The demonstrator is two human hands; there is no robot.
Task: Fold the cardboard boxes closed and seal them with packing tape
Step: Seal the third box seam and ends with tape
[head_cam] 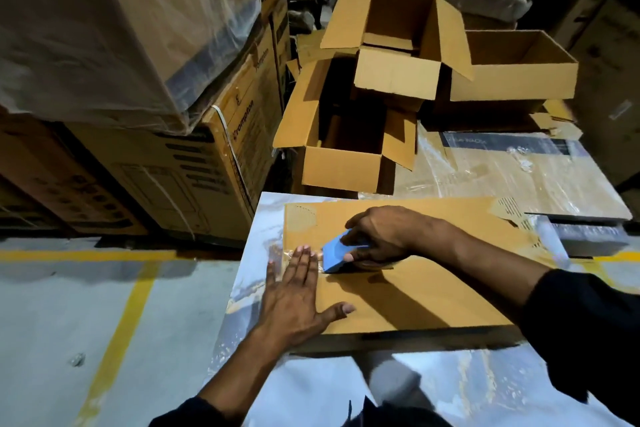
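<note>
A closed brown cardboard box (415, 291) lies flat on a shiny wrapped surface (450, 392) in front of me. My left hand (294, 295) presses flat on the box's left end, fingers straight, over a strip of clear tape (282, 255) that wraps the left edge. My right hand (377, 236) grips a blue tape dispenser (337, 253) set on the box top just right of my left fingertips. Several open, empty cardboard boxes (346, 135) stand behind, flaps up.
Tall stacked printed cartons (194, 163), some in plastic wrap, wall off the left. A wrapped flat carton (519, 170) lies at the right behind the box. Grey floor with yellow lines (121, 322) shows at the lower left.
</note>
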